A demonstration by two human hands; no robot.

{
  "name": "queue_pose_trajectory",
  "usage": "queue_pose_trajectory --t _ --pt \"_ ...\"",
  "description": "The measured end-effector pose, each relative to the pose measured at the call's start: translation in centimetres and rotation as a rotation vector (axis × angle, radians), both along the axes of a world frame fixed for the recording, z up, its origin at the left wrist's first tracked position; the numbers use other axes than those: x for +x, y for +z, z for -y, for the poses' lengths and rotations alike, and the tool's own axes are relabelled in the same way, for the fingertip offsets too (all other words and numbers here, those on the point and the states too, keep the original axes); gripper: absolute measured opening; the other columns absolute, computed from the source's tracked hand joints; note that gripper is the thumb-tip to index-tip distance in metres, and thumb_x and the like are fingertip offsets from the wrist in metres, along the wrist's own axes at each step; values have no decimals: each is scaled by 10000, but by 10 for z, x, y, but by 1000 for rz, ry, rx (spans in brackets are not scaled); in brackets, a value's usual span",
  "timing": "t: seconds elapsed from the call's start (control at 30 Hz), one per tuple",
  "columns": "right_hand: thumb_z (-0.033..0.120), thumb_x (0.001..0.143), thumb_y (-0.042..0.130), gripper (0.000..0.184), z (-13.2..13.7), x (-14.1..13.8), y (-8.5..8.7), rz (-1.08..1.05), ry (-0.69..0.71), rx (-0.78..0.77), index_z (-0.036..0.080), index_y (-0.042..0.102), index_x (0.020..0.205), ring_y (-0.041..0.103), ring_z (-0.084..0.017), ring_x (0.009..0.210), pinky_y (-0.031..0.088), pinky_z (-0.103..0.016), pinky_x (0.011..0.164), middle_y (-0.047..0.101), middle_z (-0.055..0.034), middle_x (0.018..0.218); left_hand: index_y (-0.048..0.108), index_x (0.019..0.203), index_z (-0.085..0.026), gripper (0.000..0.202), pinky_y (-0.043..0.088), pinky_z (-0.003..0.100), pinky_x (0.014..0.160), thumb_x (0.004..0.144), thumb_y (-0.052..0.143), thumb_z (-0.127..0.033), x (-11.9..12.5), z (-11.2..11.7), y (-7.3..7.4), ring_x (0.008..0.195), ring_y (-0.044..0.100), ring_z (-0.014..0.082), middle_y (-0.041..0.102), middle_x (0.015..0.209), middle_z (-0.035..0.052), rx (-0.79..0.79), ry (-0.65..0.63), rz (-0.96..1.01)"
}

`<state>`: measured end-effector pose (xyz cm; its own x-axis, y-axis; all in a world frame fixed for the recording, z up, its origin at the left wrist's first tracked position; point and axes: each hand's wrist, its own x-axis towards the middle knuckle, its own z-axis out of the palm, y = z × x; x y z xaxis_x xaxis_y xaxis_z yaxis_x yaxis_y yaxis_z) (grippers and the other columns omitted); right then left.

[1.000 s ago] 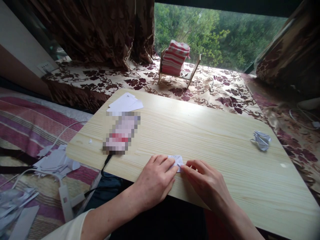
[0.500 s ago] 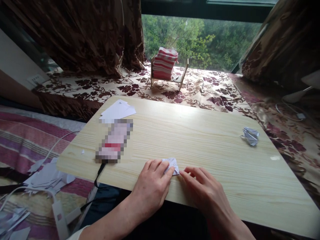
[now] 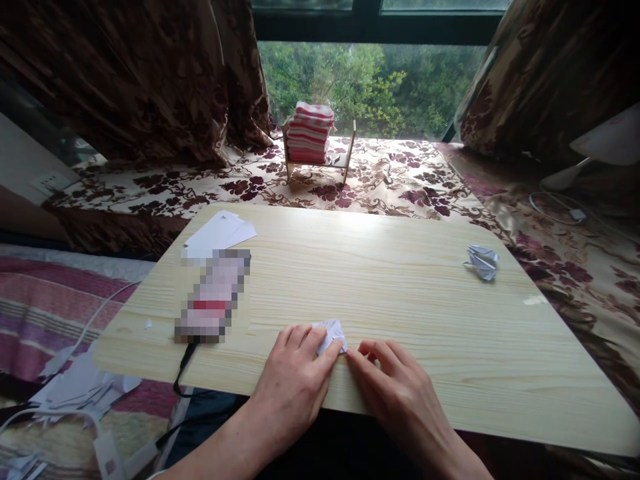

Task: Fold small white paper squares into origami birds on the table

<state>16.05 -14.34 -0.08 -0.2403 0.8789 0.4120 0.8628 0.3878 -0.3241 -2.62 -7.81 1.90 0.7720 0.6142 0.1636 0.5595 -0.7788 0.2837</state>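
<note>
A small folded piece of white paper (image 3: 332,331) lies on the wooden table near its front edge. My left hand (image 3: 295,363) holds it down, fingers over its left part and thumb across its lower right; they hide part of the paper. At the lower right corner of the paper, thumb and index finger of my right hand (image 3: 395,377) are pinched together, the other fingers curled. A crumpled-looking folded paper shape (image 3: 483,261) stands on the right side of the table, away from both hands.
White paper sheets (image 3: 220,233) lie at the table's back left, with a blurred-out phone-like object (image 3: 213,297) and its black cable in front. Paper scraps (image 3: 90,387) cover the bed at left. Beyond the table, a small rack holds folded red-and-white cloths (image 3: 310,133).
The camera view has shifted, so the whole scene sits a little further left and lower. Both hands keep nearly the same pose at the folded paper.
</note>
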Motion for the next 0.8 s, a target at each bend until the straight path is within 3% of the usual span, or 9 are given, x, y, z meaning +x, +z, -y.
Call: queue_pose_trajectory --t 0.13,0.3,0.47,0.8 --pt "72 888 443 312 2 0 -1 -17 16 48 163 601 1141 561 -172 806 474 -299 690 625 -94 941 539 1228 -181 363 406 447 889 870 480 -175 0 0 0 1054 448 268 552 1178 111 13 -2 -5" --pt "174 884 538 105 -5 -10 0 -105 -144 76 152 640 885 558 -172 761 432 -283 673 612 -68 822 542 1226 -179 356 412 447 881 876 481 -190 1 -1 -1 1045 452 269 553 1175 113 31 -4 10" --pt "212 877 542 155 -15 -18 -1 -129 -216 0 158 604 745 538 -166 708 392 -274 641 583 -46 740 546 1222 -178 356 416 444 876 874 472 -181 1 -1 -1 1039 454 267 554 1169 115 41 -2 28" --pt "188 881 507 208 -18 -19 0 -116 -231 -36 166 586 690 514 -157 688 360 -262 639 557 -31 706 550 1216 -170 353 420 447 873 872 476 -184 0 0 -3 1035 457 273 557 1168 119 55 -4 24"
